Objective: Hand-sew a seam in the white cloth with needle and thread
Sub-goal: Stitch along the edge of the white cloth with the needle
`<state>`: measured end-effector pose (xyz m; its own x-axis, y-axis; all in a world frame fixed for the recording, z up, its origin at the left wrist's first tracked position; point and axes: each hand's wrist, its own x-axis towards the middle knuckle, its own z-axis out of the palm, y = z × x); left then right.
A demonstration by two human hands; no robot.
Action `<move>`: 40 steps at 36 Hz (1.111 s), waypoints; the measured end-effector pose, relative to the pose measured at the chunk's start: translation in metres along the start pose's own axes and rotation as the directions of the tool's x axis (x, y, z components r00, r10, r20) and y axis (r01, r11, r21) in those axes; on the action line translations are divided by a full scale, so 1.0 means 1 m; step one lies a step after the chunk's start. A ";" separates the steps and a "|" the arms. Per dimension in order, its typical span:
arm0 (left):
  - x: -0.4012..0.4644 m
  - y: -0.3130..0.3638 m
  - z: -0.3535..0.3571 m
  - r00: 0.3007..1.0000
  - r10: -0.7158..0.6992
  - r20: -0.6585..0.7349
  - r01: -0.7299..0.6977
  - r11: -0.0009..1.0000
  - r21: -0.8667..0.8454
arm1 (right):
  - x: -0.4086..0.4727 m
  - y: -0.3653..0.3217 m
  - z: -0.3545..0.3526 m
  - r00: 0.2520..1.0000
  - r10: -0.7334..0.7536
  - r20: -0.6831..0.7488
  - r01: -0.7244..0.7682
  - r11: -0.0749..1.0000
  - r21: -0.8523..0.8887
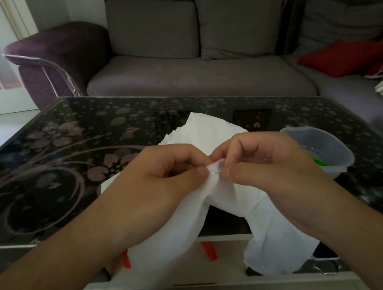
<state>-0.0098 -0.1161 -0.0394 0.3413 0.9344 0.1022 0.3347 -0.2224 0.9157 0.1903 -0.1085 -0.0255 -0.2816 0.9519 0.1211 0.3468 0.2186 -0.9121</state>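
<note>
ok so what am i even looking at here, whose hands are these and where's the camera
There is no machine here. A person wears one wide-angle camera on the head, looking forward and down, so the two bare arms reaching in from the bottom are that person's own.

The left hand pinches a raised fold of the white cloth. The right hand pinches it from the other side, and a thin needle shows as a small glint between the thumbs. The thread is too fine to make out.

The cloth drapes over the near edge of a dark glass table printed with flowers. To the right stands a clear plastic container with something green inside. Behind is a grey sofa with a red cushion.
</note>
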 end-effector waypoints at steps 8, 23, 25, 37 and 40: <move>0.001 0.000 0.000 1.000 -0.004 -0.007 0.004 0.999 0.051 | 0.002 0.003 -0.001 1.000 -0.016 -0.021 0.015 0.999 -0.038; 0.001 0.001 0.002 1.000 -0.007 -0.024 0.009 0.995 0.095 | 0.004 0.009 -0.002 1.000 0.000 -0.010 0.000 1.000 -0.026; 0.000 0.001 0.001 1.000 -0.009 -0.030 0.011 0.995 0.095 | 0.004 0.009 -0.002 1.000 0.000 -0.009 0.000 1.000 -0.010; 0.000 0.001 0.004 0.999 -0.005 -0.052 0.012 0.990 0.143 | 0.003 0.005 -0.001 0.999 0.002 -0.033 -0.003 0.998 -0.056; 0.000 0.001 0.004 0.999 -0.006 -0.051 0.013 0.989 0.150 | 0.002 0.004 0.001 0.999 0.001 -0.044 -0.005 0.997 -0.076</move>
<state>-0.0054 -0.1173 -0.0402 0.2944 0.9486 0.1164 0.4672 -0.2491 0.8483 0.1907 -0.1058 -0.0294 -0.2417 0.9606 0.1369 0.4151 0.2299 -0.8802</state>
